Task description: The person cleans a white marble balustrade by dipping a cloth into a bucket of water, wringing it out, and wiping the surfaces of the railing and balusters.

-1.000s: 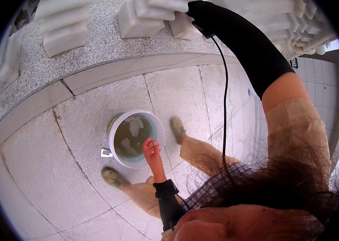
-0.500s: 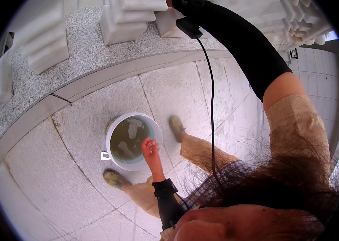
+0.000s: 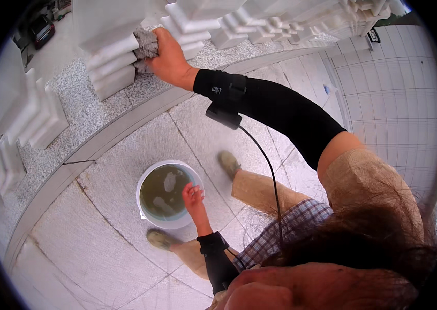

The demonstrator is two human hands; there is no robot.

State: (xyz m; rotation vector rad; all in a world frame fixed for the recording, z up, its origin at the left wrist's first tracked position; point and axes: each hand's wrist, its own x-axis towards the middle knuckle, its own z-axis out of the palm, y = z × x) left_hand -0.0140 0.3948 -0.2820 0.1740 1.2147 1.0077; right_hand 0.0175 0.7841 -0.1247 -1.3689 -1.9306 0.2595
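Observation:
My right hand [image 3: 169, 59] reaches up and away on a black-sleeved arm and presses a grey cloth [image 3: 146, 45] against the stepped base of a white stone baluster [image 3: 107, 57]. A black cable runs down from a small box strapped to that forearm. My left hand [image 3: 193, 195] hangs lower, over the right rim of a white bucket [image 3: 146, 214] of murky water. Its fingers are loosely apart and hold nothing. The bucket stands on the tiled floor between my two feet.
A row of white balusters [image 3: 260, 28] stands on a speckled granite ledge [image 3: 68, 124] along the top and left. Pale stone tiles [image 3: 94, 258] cover the floor. My shoes [image 3: 229, 163] flank the bucket. A gridded tiled area [image 3: 399, 103] lies to the right.
My right hand with the cloth has come into view on the baluster base as the view shifted. The left hand stays by the bucket's rim.

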